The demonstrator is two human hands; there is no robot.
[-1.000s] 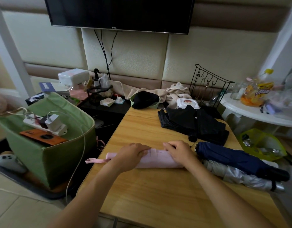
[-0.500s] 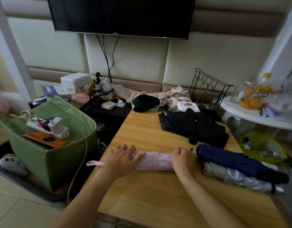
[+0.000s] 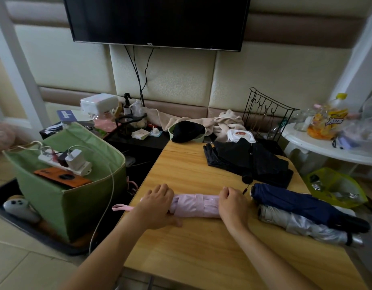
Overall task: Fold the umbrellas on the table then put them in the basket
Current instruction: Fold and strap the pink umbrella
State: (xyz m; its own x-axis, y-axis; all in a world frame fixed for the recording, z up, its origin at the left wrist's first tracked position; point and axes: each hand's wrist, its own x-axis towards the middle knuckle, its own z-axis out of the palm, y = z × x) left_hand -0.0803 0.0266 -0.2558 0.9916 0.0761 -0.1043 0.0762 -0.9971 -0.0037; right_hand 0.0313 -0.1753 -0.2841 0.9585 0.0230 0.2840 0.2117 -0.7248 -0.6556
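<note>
A rolled pink umbrella (image 3: 194,205) lies across the wooden table (image 3: 193,172), its wrist loop (image 3: 120,207) hanging over the left edge. My left hand (image 3: 156,205) lies over its left end, fingers curved round the roll and thumb on the table. My right hand (image 3: 233,206) grips its right end with curled fingers. A folded navy umbrella (image 3: 302,205) and a silver one (image 3: 306,226) lie to the right. A black umbrella (image 3: 252,162) lies loose and unrolled at the back. The green fabric basket (image 3: 76,204) stands on the floor to the left.
Inside the basket sit a power strip with chargers (image 3: 69,162) and an orange phone (image 3: 62,177). A black wire rack (image 3: 266,114), a wipes pack (image 3: 240,135) and cloths crowd the table's back. A white side table (image 3: 327,147) and a yellow-green bin (image 3: 335,187) stand right.
My left hand has slid further left along the pink umbrella and my right hand has closed tighter on the right end. The camera has tilted up a little.
</note>
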